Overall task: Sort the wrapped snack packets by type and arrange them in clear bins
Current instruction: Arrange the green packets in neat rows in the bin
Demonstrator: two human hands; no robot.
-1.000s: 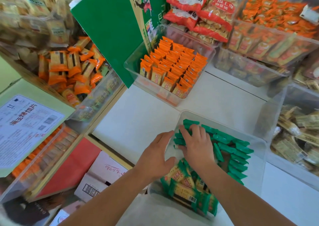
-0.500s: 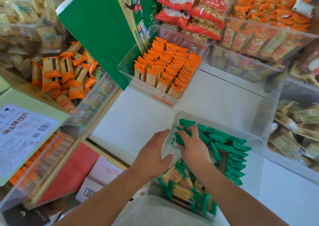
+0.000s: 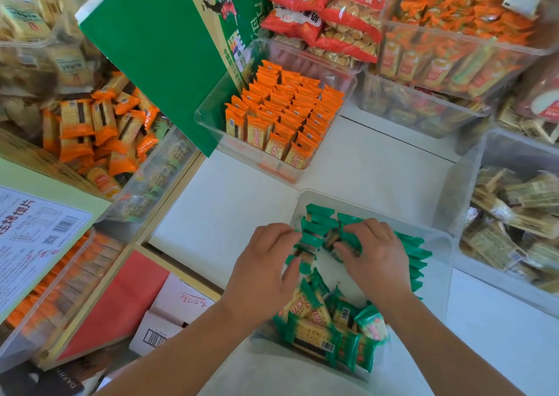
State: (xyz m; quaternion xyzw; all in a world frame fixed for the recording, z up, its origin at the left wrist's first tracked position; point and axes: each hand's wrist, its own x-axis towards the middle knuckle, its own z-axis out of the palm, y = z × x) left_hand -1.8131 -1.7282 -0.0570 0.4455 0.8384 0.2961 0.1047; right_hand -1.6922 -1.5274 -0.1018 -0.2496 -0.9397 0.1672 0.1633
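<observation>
A clear bin (image 3: 435,244) on the white table holds green-wrapped cracker packets (image 3: 320,223), some standing in rows at its far and right side, others lying loose in a heap (image 3: 326,332) at its near end. My left hand (image 3: 260,274) reaches into the bin's left side, fingers curled on green packets there. My right hand (image 3: 375,253) is over the middle of the bin, its fingertips pinching upright green packets. A second clear bin (image 3: 211,123) farther back holds neat rows of orange packets (image 3: 287,108).
A green carton (image 3: 157,53) leans at the back left. Loose orange packets (image 3: 93,129) fill a box at left. Clear bins of orange and pale packets (image 3: 447,59) stack at the back right, another bin (image 3: 514,208) stands right. Cartons (image 3: 169,314) lie below the table edge.
My left hand has moved from the bin's outer wall into the bin onto the green packets. My right hand has shifted right, and the two hands now sit apart.
</observation>
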